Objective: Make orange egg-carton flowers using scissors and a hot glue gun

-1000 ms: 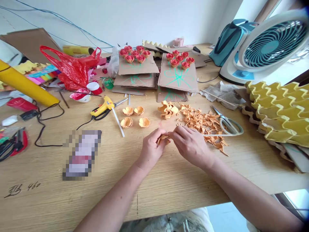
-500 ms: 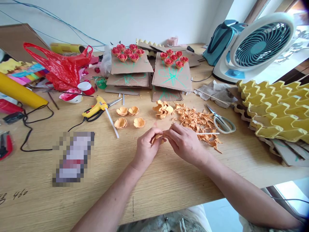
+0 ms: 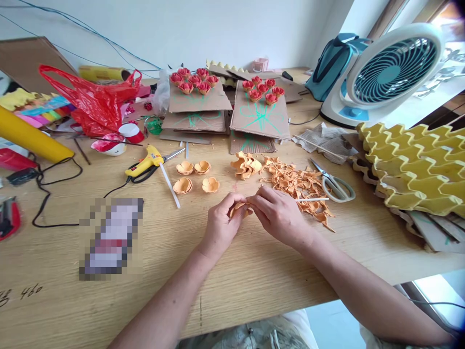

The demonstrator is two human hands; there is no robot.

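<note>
1. Two bare hands meet over the near-middle of the table (image 3: 163, 286), both closed around one small orange petal piece (image 3: 240, 208).
2. Left hand (image 3: 223, 220) grips it between thumb and fingers, probably as the steady side. Fingers hide part of it, so full shape is unclear.
3. Right hand (image 3: 278, 213) has its fingertips pinched at the piece's right edge. Fingertip grip likely suits thin, easily creased material.
4. White stick (image 3: 316, 199) juts out right of the right hand, above or on the orange scraps (image 3: 294, 177); can't tell if it's held.
5. Four orange petal cups (image 3: 210, 184) sit open side up, left of the hands, in two rough rows. Spacing presumably keeps rims from crushing.
6. Bundle of orange pieces (image 3: 246, 166) lies just beyond the hands, beside the scraps; looks placed for easy reach.
7. Light-handled scissors (image 3: 337, 188) rest at the scraps' right side, blades pointing away, handles toward the person: sensible for a right-hand pickup.
8. Yellow glue gun (image 3: 150, 161) lies on its side, left of the cups, apart from both hands.
</note>
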